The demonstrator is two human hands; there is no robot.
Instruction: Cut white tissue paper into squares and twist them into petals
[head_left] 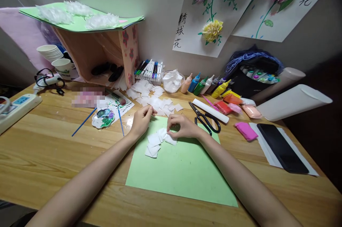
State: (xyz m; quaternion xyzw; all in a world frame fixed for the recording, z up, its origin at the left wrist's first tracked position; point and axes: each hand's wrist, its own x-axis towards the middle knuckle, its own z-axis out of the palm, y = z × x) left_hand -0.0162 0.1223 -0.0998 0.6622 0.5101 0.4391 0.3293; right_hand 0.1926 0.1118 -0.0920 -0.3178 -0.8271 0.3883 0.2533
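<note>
A green sheet of paper lies on the table in front of me, with several small white paper squares overlapping in a curved row on its upper left part. My right hand is closed, thumb and forefinger pinching a white paper square at the right end of that row. At the sheet's upper left edge, my left hand is closed with its fingertips together; whatever they hold is too small to make out. Just beyond it lies a loose pile of white paper squares.
Black scissors and a white roll lie right of the sheet. Paint bottles, a bowl of white tissue and markers stand behind. A paint palette and brushes lie left; a phone lies right.
</note>
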